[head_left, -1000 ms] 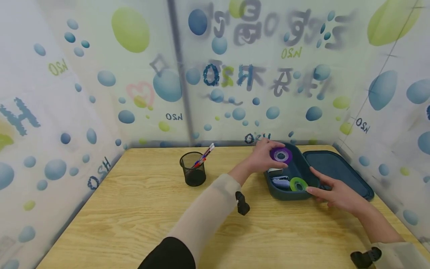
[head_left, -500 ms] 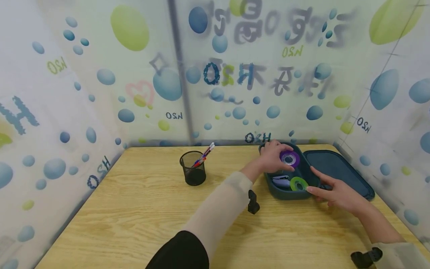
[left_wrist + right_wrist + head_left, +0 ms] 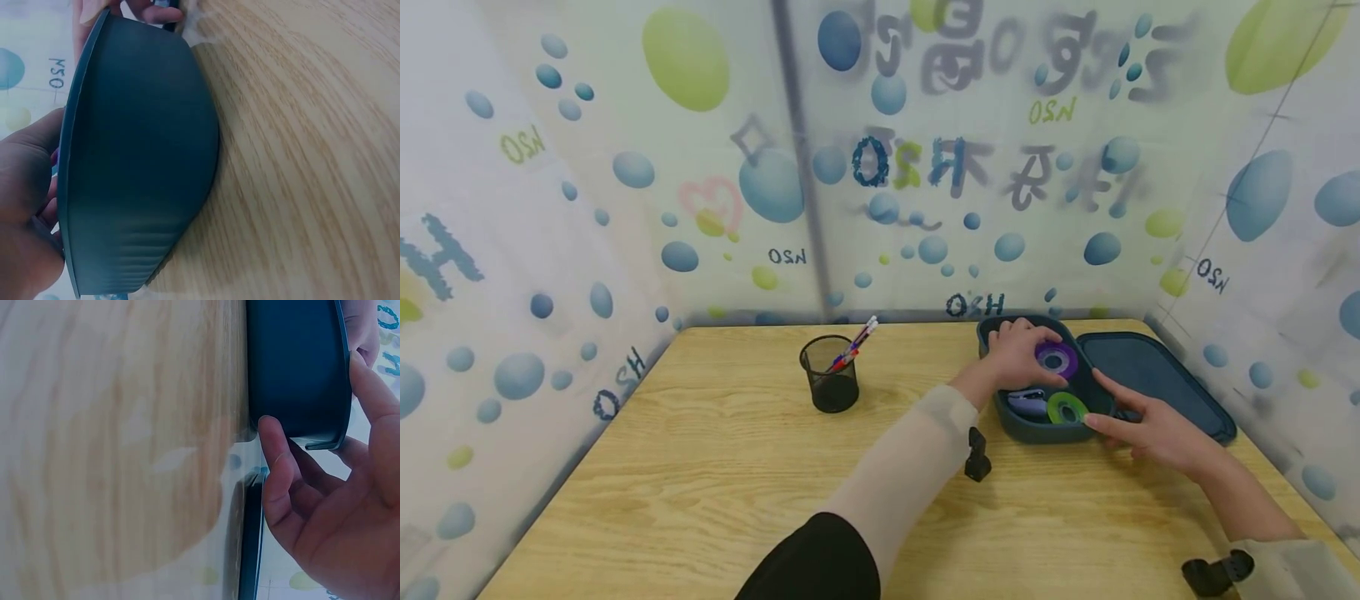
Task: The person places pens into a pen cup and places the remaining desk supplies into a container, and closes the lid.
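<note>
In the head view, my left hand point(image 3: 1018, 354) reaches into a dark blue-green box point(image 3: 1052, 435), thumb and fingers pinching a purple tape roll point(image 3: 1070, 358). A green tape roll point(image 3: 1054, 408) and a lavender stapler point(image 3: 1027, 404) lie at the near end of the box. At the right near corner, my right hand point(image 3: 1157, 429) grips the box, thumb at the rim. The right wrist view shows its fingers point(image 3: 275, 440) against the outer wall. In the left wrist view, the box wall point(image 3: 137, 137) hides most of what the left fingers do.
The box's lid point(image 3: 1150, 375) lies on the table to the right of the box, partly behind the right hand. A black mesh pen cup point(image 3: 833, 392) with several pens point(image 3: 856, 343) stands left of the box. Patterned curtains point(image 3: 925, 233) enclose the wooden table point(image 3: 737, 467).
The left hand has moved right and slightly down with the purple tape roll, deeper over the box. My right hand stays in place on the box corner.
</note>
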The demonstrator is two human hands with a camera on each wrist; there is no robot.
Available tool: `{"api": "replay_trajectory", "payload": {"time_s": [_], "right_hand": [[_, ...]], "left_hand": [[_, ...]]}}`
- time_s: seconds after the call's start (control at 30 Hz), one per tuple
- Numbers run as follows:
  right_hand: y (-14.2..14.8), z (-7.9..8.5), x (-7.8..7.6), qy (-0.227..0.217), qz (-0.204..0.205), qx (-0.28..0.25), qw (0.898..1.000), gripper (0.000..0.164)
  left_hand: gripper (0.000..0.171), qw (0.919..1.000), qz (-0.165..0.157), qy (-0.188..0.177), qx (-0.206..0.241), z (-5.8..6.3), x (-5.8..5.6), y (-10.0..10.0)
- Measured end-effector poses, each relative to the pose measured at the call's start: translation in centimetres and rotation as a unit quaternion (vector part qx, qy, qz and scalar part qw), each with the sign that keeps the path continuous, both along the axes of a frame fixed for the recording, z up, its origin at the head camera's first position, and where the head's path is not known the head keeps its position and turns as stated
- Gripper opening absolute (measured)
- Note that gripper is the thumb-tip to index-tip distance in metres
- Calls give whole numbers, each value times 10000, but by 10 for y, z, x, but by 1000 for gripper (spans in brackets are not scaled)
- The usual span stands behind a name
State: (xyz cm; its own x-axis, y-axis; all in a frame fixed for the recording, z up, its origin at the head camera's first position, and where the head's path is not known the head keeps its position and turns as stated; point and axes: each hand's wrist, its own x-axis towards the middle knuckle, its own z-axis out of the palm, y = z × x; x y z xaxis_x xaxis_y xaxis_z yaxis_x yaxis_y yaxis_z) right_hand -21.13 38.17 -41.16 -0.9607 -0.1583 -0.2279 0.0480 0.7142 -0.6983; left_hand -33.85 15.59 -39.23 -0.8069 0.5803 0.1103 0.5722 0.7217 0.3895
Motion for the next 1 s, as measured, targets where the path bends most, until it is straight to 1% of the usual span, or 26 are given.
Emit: {"api": "replay_trajectory", "payload": {"time_s": [0.2, 0.43, 0.53, 0.63, 0.7, 0.77, 0.9, 1.0], "right_hand": [[0, 0, -1, -21, 12, 74, 10000, 93], [2, 1, -2, -40, 23, 54, 10000, 93], [3, 1, -2, -61, 22, 44, 10000, 93], [2, 1, -1, -59, 26, 62, 10000, 93], [1, 0, -1, -55, 27, 66, 10000, 93], [0, 0, 0, -66, 23, 52, 10000, 93], [-1, 0, 1, -68, 10, 20, 10000, 93], [-1, 1, 2, -28, -12, 86, 10000, 93]], "left_hand": [[76, 10000, 16, -39, 74, -1, 1, 1], [72, 9995, -26, -42, 320, 2, 3, -5], [71, 9986, -27, -96, 527, 4, 5, -9], [70, 9958, -69, -218, 890, 5, 8, -16], [68, 9916, -100, -335, 1242, 4, 11, -22], [65, 9858, -82, -434, 1619, 2, 14, -28], [61, 9707, 76, -625, 2317, -3, 23, -45], [61, 9601, 115, -847, 2664, -8, 30, -59]]}}
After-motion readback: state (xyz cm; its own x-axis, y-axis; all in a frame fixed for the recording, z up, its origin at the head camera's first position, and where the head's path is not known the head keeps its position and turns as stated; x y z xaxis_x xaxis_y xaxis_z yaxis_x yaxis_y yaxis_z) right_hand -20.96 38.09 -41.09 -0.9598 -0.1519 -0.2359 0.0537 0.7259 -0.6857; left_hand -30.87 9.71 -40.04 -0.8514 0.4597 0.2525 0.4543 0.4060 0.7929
